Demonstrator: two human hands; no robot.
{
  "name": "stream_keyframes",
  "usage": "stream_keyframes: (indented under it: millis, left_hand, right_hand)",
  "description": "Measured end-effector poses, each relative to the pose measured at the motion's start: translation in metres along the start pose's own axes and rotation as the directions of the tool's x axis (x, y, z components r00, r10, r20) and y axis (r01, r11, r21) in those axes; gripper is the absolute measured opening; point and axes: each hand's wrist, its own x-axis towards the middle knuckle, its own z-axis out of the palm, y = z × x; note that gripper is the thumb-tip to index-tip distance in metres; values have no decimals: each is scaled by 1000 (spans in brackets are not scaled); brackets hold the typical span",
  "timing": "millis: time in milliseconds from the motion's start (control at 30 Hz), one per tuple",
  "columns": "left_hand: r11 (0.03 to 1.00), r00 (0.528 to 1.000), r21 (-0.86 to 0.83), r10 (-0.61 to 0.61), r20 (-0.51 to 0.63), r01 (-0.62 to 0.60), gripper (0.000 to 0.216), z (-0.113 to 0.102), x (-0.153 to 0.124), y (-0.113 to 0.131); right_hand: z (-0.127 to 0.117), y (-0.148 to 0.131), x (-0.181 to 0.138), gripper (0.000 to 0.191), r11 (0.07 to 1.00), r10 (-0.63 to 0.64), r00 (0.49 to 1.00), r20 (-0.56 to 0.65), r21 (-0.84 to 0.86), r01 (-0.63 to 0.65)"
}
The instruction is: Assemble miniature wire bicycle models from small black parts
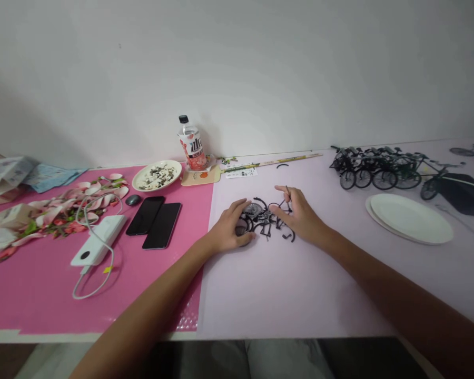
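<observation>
A small heap of black model bicycle parts [263,217] lies on the pale lilac mat between my hands. My left hand [231,227] rests over the left side of the heap, fingers curled around a small black wheel. My right hand [298,213] sits at the right side and pinches a thin dark rod between thumb and fingers. Curved black pieces lie just below my right hand.
Several finished model bicycles [373,168] stand at the back right beside stacked white plates [411,218]. On the pink mat [43,284] lie two phones [155,221], a white power bank [98,239] with cable, fake flowers [59,208], a dish [157,175] and a bottle [191,143].
</observation>
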Motion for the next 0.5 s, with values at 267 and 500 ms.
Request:
stream_keyframes:
  millis: [267, 500]
  left_hand:
    - [1000, 1000, -5, 1, 23, -1, 98, 0, -2, 0]
    - [1000, 1000, 5, 1, 27, -1, 93, 0, -1, 2]
  right_hand:
    - [9, 8, -4, 64, 989, -27, 959, 284, -129, 66]
    - [12, 13, -1, 32, 997, -52, 973, 223, -37, 62]
